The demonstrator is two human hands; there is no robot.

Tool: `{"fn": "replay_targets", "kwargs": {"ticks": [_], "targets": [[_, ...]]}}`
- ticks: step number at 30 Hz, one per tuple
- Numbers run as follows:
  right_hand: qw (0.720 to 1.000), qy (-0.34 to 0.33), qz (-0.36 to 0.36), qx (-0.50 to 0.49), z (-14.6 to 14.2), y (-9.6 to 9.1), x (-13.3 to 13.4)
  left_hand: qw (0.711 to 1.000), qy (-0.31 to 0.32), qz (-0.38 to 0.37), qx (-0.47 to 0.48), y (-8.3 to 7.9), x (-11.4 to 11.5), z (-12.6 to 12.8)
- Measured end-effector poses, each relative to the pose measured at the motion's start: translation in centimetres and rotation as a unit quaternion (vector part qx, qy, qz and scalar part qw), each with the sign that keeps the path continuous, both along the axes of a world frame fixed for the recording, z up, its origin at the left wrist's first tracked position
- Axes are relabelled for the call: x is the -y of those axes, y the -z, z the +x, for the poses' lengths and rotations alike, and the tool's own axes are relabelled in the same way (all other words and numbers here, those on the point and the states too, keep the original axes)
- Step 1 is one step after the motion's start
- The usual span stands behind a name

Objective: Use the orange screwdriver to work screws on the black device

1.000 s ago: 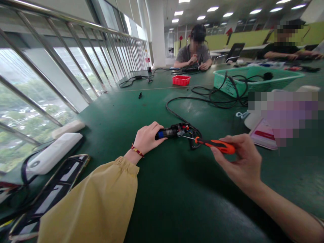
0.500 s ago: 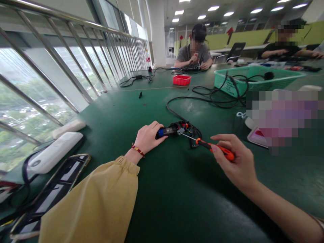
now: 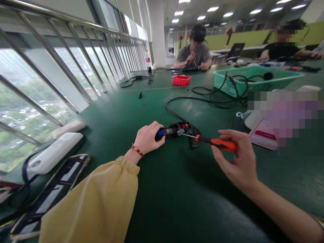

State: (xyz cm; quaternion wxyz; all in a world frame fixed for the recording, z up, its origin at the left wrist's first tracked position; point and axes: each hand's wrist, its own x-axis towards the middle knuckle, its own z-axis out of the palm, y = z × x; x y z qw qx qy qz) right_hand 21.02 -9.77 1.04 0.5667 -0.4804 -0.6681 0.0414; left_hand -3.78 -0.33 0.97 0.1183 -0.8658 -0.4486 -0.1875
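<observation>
My left hand (image 3: 149, 136) is closed around the blue and black body of a corded device (image 3: 168, 131), which lies on the green table. Red parts and loose wires show at the device's exposed right end, where a black cable leaves it. In my right hand (image 3: 239, 157) is an orange and black screwdriver (image 3: 217, 142), its handle between thumb and fingers. The screwdriver's shaft points left, and its tip meets a small grey part on the device. I cannot make out the screw itself.
A green basket (image 3: 229, 84) with black cables stands at the back right, near a red tray (image 3: 181, 80). A small black piece (image 3: 140, 95) lies beyond my left hand. At left are a phone (image 3: 58, 185) and a white power bank (image 3: 55, 153). Two people sit across the table.
The fingers of my right hand have shifted and loosened around the screwdriver handle, which has turned slightly. My left hand and the device stay almost where they were.
</observation>
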Motion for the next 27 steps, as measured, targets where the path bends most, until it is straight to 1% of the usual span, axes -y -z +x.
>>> {"fn": "replay_targets", "kwargs": {"ticks": [1,2,6,7,8,11,12,13,14,17,18,20,23,24,25,27], "targets": [[1.000,0.006,0.011,-0.002,0.01,-0.01,-0.05,1.000,0.000,-0.002,-0.001,0.01,-0.02,-0.02],[1.000,0.006,0.004,-0.002,0.01,-0.05,-0.07,1.000,0.000,-0.003,-0.002,0.01,-0.03,-0.03],[0.997,-0.019,-0.078,0.018,-0.14,-0.22,0.02,1.000,0.000,-0.003,-0.006,-0.04,-0.02,-0.05],[0.997,-0.020,-0.077,0.019,-0.16,-0.21,0.01,1.000,0.000,-0.002,-0.007,-0.06,-0.01,-0.05],[0.998,-0.015,-0.062,0.017,-0.17,-0.18,-0.02,1.000,0.000,-0.002,-0.008,-0.07,0.01,-0.04],[1.000,0.005,0.009,0.007,-0.08,-0.05,-0.20,1.000,-0.001,-0.003,-0.012,-0.12,0.05,-0.03],[1.000,0.008,0.021,0.005,-0.04,-0.04,-0.22,1.000,-0.002,-0.003,-0.013,-0.13,0.07,-0.02],[1.000,0.006,0.019,0.005,-0.02,-0.04,-0.21,1.000,-0.003,-0.003,-0.013,-0.14,0.08,-0.02],[1.000,0.000,0.002,0.009,-0.02,-0.06,-0.16,1.000,-0.003,-0.003,-0.013,-0.14,0.10,-0.02],[0.997,-0.023,-0.071,0.027,-0.13,-0.17,0.02,1.000,0.000,-0.005,-0.009,-0.15,0.11,-0.01],[0.996,-0.029,-0.082,0.029,-0.17,-0.19,0.03,1.000,0.000,-0.005,-0.008,-0.14,0.11,-0.01],[0.998,-0.020,-0.058,0.022,-0.21,-0.18,-0.07,1.000,-0.002,-0.004,-0.007,-0.14,0.10,0.00],[1.000,0.013,0.014,0.008,-0.14,-0.12,-0.27,1.000,-0.003,-0.005,-0.008,-0.17,0.10,0.01],[1.000,0.014,0.015,0.009,-0.10,-0.12,-0.27,1.000,-0.002,-0.007,-0.008,-0.19,0.10,0.01],[1.000,0.009,0.001,0.014,-0.06,-0.12,-0.23,1.000,-0.001,-0.009,-0.008,-0.21,0.11,0.00],[0.998,-0.012,-0.048,0.028,-0.02,-0.13,-0.11,1.000,0.000,-0.014,-0.007,-0.25,0.13,-0.02]]}}
